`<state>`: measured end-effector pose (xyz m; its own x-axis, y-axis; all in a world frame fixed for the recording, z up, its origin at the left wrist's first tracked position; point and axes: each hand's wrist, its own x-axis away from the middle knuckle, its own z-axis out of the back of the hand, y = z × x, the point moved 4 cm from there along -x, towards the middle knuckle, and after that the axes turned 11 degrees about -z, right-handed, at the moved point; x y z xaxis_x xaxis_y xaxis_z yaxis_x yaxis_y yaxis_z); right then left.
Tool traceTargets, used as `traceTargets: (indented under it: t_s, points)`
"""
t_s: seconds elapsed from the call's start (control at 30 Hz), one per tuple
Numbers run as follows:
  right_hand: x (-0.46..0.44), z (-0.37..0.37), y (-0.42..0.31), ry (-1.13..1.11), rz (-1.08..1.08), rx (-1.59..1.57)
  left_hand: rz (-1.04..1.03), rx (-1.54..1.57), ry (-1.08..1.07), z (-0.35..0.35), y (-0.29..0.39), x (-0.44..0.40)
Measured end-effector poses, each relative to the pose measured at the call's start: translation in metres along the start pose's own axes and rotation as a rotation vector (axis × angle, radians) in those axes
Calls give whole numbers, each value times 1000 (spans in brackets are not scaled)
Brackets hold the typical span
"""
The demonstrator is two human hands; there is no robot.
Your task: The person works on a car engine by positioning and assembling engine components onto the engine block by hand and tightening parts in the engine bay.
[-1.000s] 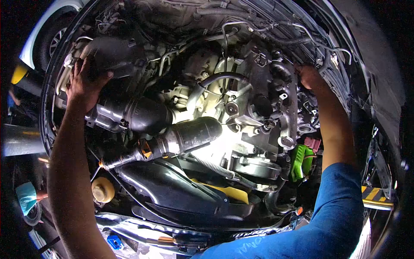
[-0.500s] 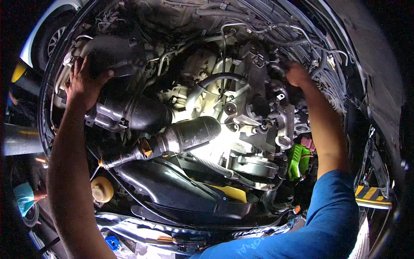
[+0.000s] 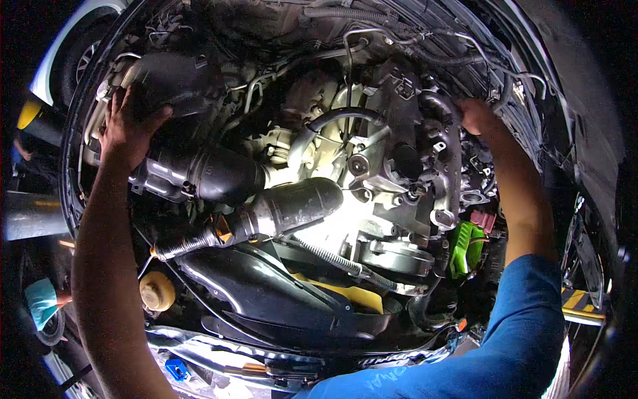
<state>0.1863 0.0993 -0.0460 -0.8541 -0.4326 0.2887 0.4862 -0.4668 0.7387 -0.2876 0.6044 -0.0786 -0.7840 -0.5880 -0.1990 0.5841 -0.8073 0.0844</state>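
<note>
My left hand (image 3: pixel 127 133) lies with its fingers spread on the black plastic housing (image 3: pixel 176 80) at the upper left of the engine bay. At the far right side of the engine (image 3: pixel 389 126), my right hand (image 3: pixel 478 118) reaches down beside a dark metal pipe-shaped part (image 3: pixel 448 166). Its fingertips are hidden behind the engine parts, so what they touch cannot be made out. A work lamp (image 3: pixel 286 211) lies between the black air duct (image 3: pixel 209 174) and the radiator shroud, throwing bright light on the engine.
A bright green plastic part (image 3: pixel 467 249) sits below my right forearm. Corrugated hose (image 3: pixel 345 264) crosses the front of the engine. A yellowish round cap (image 3: pixel 157 291) is near my left forearm. At the left edge, a person's hand holds a light-blue cloth (image 3: pixel 41 302).
My right hand has shifted to the right, away from the engine's middle, uncovering more of the dark metal part. My left hand stays on the housing. The view has moved slightly.
</note>
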Motion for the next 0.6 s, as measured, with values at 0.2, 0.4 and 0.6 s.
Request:
traceTargets:
  t_s: [0.2,0.4,0.6]
  points:
    - [20,43,-39,-90,4,44,41,-16,-69,0,1,0]
    - [24,61,-55,-105,-61,-152,6,-47,14,-1,7,-3]
    - [35,55,-28,100,-220,-503,-136,44,128,-39,-37,-15]
